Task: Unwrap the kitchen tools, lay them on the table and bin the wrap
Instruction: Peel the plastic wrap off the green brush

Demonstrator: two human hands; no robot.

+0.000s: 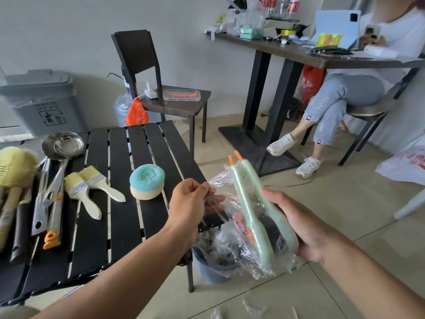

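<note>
My right hand [296, 223] grips a pair of pale green brushes [248, 203] with orange tips, still wound in clear plastic wrap [264, 261]. My left hand [188, 201] pinches a stretched strip of that wrap and holds it out to the left of the brushes. Both hands hover just off the right edge of the black slatted table [119, 226]. Directly below them stands a small grey bin [213, 272] holding crumpled wrap. On the table lie two ladles [62, 146], two paint brushes [92, 192], stacked scrubbing pads [147, 184] and other tools at the left.
A large grey waste bin [43, 102] stands behind the table at the left. A black chair [161, 88] holds a clear box. A person sits at a cluttered dark desk [299, 51] at the right. Bits of wrap lie on the tiled floor [253, 307].
</note>
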